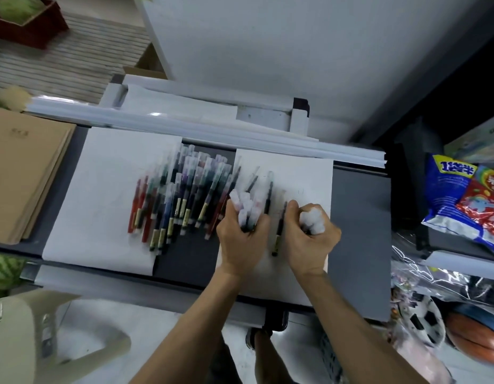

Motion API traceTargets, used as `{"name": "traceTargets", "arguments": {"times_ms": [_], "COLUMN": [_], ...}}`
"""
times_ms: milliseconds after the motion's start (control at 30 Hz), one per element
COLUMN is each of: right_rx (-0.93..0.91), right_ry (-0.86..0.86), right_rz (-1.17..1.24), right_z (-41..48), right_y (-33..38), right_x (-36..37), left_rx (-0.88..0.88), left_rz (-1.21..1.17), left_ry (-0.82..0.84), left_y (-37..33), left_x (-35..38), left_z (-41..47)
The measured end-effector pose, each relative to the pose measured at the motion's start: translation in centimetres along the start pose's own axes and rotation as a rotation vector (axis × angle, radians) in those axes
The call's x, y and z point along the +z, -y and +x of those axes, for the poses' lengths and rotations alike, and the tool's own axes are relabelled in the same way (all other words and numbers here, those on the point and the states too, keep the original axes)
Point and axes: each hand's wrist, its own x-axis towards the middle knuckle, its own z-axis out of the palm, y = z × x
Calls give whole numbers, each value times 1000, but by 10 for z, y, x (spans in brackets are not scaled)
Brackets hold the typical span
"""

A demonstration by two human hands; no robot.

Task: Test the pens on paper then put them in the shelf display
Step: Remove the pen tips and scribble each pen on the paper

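White-capped pens point(245, 210) stand bunched inside left grip point(240, 241).

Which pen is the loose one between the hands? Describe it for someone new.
On the grey counter, find the right-hand white sheet. Between the left hand and right hand, one dark pen lies flat on it. Unlike the pile on the left sheet and the gripped pens, no fist encloses it.

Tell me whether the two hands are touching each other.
Apart. The head view shows white paper and a dark pen between the left hand, gripping the left bundle, and the right hand, gripping the right bundle.
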Motion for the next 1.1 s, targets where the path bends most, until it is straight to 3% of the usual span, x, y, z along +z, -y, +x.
{"name": "traceTargets", "arguments": {"times_ms": [200, 433, 600, 733, 1100], "right_rx": [-12, 91, 287, 467, 437], "right_ry": [-13, 82, 236, 394, 519], "right_rz": [60, -218, -614, -831, -992], "right_z": [4, 18, 31, 27, 26], "right_y": [7, 19, 26, 34, 56], "right_x": [3, 8, -1, -3, 43], "left_rx": [67, -66, -295, -365, -483], "left_rz": [-42, -68, -52, 14, 54], "left_ry": [-40, -68, 158, 322, 475], "left_y": [0, -7, -22, -27, -31], "left_x": [-4, -6, -16, -35, -73], "left_z": [3, 9, 19, 28, 41]}}
